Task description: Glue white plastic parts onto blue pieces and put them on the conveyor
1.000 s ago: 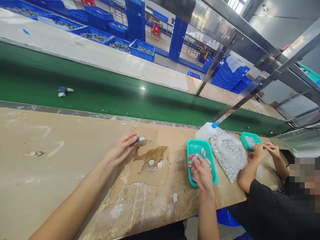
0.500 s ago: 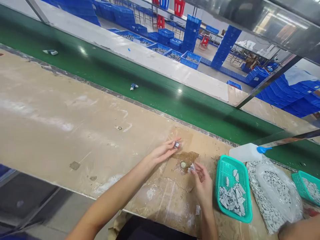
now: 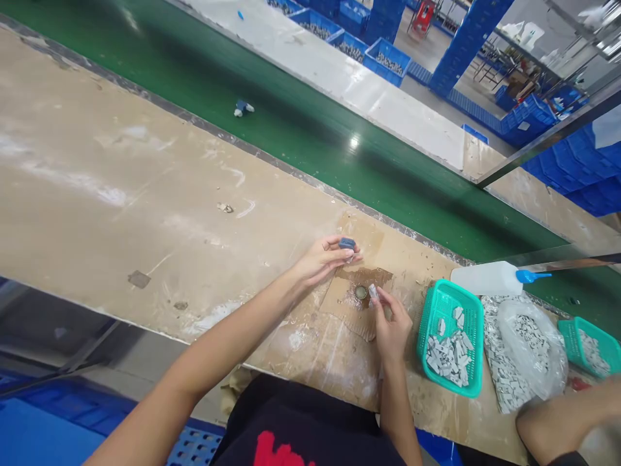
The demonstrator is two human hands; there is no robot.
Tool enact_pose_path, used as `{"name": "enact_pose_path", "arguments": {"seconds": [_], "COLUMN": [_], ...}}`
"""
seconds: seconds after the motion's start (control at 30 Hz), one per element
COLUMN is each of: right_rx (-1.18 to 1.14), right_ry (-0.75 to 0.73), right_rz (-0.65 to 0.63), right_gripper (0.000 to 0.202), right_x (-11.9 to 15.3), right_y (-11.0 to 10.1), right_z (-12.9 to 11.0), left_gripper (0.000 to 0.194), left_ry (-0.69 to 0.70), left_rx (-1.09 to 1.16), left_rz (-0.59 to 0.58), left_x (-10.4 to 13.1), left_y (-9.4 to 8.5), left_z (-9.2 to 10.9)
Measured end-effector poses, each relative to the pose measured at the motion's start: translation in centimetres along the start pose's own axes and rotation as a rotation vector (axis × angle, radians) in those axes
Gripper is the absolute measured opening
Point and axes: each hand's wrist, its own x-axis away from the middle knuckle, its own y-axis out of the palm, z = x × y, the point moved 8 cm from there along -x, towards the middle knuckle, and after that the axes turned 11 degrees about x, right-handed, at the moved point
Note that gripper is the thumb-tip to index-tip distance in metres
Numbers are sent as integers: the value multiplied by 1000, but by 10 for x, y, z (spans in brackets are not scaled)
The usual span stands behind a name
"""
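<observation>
My left hand point(image 3: 334, 259) pinches a small dark blue piece point(image 3: 346, 243) with a pale underside, just above the table. Close by on the right, my right hand point(image 3: 392, 317) holds a small whitish-grey piece point(image 3: 372, 291) between thumb and fingertips. Below and between the hands lies a cardboard sheet point(image 3: 339, 317) with a wet brown patch. A small round cap-like dish point(image 3: 361, 292) sits on that patch, beside the right fingertips. A green basket point(image 3: 480, 343) of whitish-grey pieces point(image 3: 449, 357) stands right of my right hand.
A white bottle with a blue nozzle point(image 3: 485, 278) lies behind the basket. Right of it are a clear bag of small pieces point(image 3: 528, 343) and another green basket point(image 3: 565, 333). Another person's arm point(image 3: 567, 414) rests at the lower right. A green conveyor point(image 3: 301, 149) carries a blue-white part point(image 3: 242, 108).
The view has tilted downward. My left hand has turned its piece so a blue side shows. My right hand has raised its whitish-grey piece upright near the dish. The conveyor part has shifted left.
</observation>
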Motion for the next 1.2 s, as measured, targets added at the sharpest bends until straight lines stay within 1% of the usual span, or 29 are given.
{"name": "enact_pose_path", "arguments": {"seconds": [0.17,0.37,0.6,0.83,0.93,1.0,1.1,1.2], "right_rx": [88,185,266,304,284,242,112,-42], "right_ry": [-151,-279,-359,-387,-365,-319,-164,29], "right_rz": [56,83,82,50,26,12,24,127], "right_gripper": [19,21,23,27,28,27,23,20], "right_x": [2,4,7,8,9,8,4,1], "right_y": [-3,3,8,14,16,15,7,-12], "right_z": [-11,-22,-25,-29,-27,-24,-17,-9], "left_gripper": [48,43,41,35,35,36,35,28], "left_ry": [50,38,6,94,103,88,76,92], "left_rx": [-96,-188,-260,-327,-326,-335,-385,-469], "left_rz": [61,7,-3,-23,-22,-18,-4,2], "left_x": [-3,-2,3,2,1,0,0,2], "left_y": [-7,-4,0,-3,-6,-7,-10,-9], "left_z": [-4,-9,-7,-3,-4,-6,-8,-13]}}
